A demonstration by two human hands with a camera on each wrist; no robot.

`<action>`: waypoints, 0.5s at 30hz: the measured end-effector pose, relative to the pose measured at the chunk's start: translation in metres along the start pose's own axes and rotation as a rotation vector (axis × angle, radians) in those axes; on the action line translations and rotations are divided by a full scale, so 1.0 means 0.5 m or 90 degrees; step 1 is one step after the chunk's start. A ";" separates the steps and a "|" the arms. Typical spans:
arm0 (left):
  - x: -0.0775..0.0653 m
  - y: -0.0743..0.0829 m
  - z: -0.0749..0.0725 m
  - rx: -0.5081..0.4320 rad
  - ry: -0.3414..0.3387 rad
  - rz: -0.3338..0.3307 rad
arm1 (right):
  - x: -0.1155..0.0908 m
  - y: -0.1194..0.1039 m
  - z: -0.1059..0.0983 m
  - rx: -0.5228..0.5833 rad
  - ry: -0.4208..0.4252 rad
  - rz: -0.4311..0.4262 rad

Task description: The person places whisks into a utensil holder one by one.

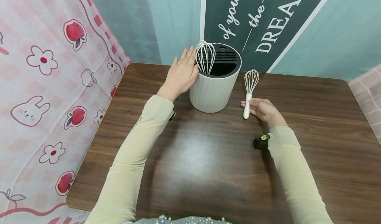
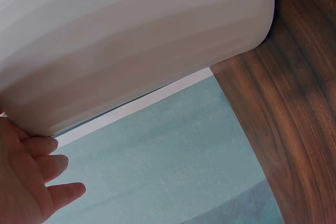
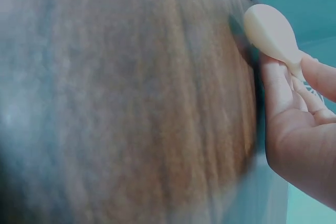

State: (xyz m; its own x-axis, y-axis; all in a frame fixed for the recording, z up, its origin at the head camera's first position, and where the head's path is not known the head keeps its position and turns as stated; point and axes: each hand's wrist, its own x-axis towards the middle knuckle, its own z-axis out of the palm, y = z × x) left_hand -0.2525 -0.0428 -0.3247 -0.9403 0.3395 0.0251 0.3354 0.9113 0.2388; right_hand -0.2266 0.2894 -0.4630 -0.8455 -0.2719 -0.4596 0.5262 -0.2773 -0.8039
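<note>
A white ribbed utensil holder (image 1: 209, 95) with a black slotted insert (image 1: 227, 56) stands at the back of the table. My left hand (image 1: 182, 73) rests against its left side near the rim, fingers extended. In the left wrist view, the left hand's fingertips (image 2: 50, 163) lie beside the holder's wall (image 2: 131, 35). A whisk (image 1: 205, 57) sits in the holder, its wire loops above the rim and its handle hidden. To the right of the holder, my right hand (image 1: 263, 109) pinches the white handle of a smaller whisk (image 1: 247, 106), wires upward. Its handle end (image 3: 270, 30) shows in the right wrist view.
The dark wooden table (image 1: 193, 171) extends in front of both hands. Behind it hangs a teal backdrop (image 1: 175, 22) with a dark lettered panel (image 1: 253, 35). A pink and white patterned curtain (image 1: 53, 85) runs along the left edge.
</note>
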 end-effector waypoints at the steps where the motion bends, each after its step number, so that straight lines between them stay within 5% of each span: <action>1: 0.000 0.000 0.000 0.001 0.001 0.001 | -0.002 0.001 0.001 0.004 0.000 -0.007; 15: -0.008 -0.007 0.003 0.001 0.008 0.013 | -0.033 0.010 0.015 0.017 -0.017 -0.070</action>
State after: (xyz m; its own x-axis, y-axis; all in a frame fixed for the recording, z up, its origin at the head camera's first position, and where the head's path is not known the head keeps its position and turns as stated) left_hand -0.2499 -0.0472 -0.3270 -0.9337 0.3554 0.0427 0.3551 0.9043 0.2369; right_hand -0.2093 0.2858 -0.4566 -0.8955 -0.2628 -0.3591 0.4332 -0.3308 -0.8384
